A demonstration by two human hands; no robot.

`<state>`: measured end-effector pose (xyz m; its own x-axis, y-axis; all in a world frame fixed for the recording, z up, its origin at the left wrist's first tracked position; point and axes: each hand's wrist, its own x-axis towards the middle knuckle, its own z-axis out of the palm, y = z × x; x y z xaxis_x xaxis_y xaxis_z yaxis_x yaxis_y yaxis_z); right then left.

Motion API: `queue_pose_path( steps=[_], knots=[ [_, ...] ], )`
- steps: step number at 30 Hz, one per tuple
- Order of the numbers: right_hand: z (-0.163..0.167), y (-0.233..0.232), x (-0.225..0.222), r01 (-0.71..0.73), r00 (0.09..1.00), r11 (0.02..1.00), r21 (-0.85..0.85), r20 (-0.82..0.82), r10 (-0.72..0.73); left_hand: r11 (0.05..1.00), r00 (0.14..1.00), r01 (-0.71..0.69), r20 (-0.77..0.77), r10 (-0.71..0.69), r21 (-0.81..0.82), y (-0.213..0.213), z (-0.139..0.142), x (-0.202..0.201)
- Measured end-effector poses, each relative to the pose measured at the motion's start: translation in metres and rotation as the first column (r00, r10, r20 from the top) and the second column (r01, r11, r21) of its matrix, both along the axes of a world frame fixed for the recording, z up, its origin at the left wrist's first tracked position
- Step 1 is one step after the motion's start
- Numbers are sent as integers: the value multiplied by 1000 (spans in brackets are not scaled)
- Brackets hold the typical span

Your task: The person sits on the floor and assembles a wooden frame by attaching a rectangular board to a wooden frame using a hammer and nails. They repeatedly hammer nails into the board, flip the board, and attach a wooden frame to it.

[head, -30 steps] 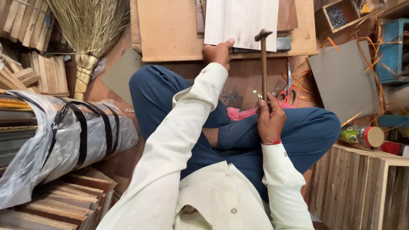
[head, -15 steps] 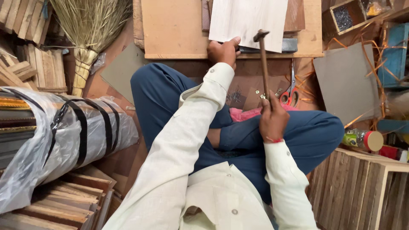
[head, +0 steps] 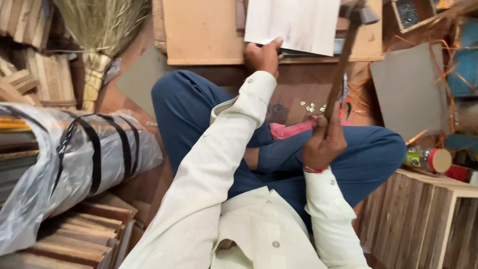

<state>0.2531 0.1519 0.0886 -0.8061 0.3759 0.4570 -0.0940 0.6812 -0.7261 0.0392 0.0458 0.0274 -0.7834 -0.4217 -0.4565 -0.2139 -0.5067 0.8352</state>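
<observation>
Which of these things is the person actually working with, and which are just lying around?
In use:
hammer in the right hand
pale board steadied by the left hand

Lying about:
broom
plastic-wrapped bundle
grey panel
small crate

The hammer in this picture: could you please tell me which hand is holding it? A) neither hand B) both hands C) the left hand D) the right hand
D: the right hand grips the hammer low on its handle, while the left hand rests on the white board.
</observation>
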Motion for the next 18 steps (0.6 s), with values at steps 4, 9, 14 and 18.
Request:
queue_pose_path(
  steps=[4,9,14,18],
  knots=[
    [-2,0,-4,-23,940,990,141,341,-27,999,1000,3,22,-3,39,1,3,-2],
    [4,-1,-4,-8,1000,999,-45,-23,7,999,999,21,28,-22,38,-1,10,2],
    [4,-2,-5,-23,973,995,93,232,1,1000,997,-7,75,6,17,0,15,1],
    [-1,-1,-2,11,1000,999,39,2,-11,998,1000,-7,-24,9,66,1,6,3]
  ],
)
